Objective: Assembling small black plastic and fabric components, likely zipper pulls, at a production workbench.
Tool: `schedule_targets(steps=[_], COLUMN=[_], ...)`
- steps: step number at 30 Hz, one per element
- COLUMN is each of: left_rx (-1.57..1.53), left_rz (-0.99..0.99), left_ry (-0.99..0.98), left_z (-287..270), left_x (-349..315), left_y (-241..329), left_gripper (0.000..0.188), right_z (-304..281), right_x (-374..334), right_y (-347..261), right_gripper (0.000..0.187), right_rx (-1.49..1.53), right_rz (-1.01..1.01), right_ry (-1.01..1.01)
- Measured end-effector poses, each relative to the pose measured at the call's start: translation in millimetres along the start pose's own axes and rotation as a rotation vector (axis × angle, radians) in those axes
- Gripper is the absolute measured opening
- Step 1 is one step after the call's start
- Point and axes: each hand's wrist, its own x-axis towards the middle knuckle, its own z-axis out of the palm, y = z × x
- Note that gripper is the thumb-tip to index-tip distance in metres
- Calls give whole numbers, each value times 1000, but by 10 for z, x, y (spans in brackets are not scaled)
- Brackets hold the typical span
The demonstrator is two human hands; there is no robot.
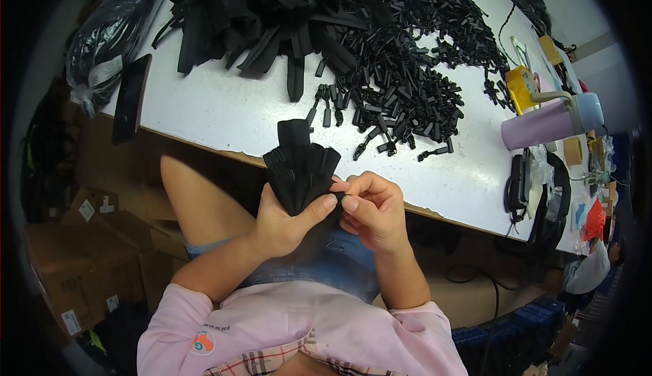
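Observation:
My left hand [288, 223] grips a fanned bundle of black fabric strips [299, 165] held upright just below the table edge. My right hand [372, 207] pinches at the right side of that bundle with thumb and forefinger; a small black piece seems to sit between the fingertips, though I cannot see it well. On the white table [217, 111] beyond lie a pile of black strips [258, 16] and a large heap of small black plastic zipper pulls [407, 57].
A lilac bottle with a pale blue cap [550, 123] lies at the table's right, next to a yellow object [521, 87] and black cables [519, 182]. A black plastic bag [112, 29] and a dark phone [130, 97] sit at the left. Cardboard boxes [75, 254] stand on the floor.

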Motion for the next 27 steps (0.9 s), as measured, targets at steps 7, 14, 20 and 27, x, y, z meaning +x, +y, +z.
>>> schedule_targets(steps=[7, 14, 20, 27], left_rx=[3, 20, 74, 15], left_rz=[0, 34, 67, -129], left_ry=[89, 71, 34, 81], left_z=[52, 35, -4, -76], left_x=[-14, -34, -22, -30], left_y=[-40, -43, -12, -106], left_gripper=[16, 17, 16, 18], right_z=[91, 27, 40, 96], right_x=[-10, -17, -35, 52], right_y=[154, 119, 155, 33], right_gripper=[5, 4, 3, 7], right_rx=[-435, -431, -371, -655], right_rz=[-413, -286, -273, -482], right_ry=[107, -15, 29, 67])
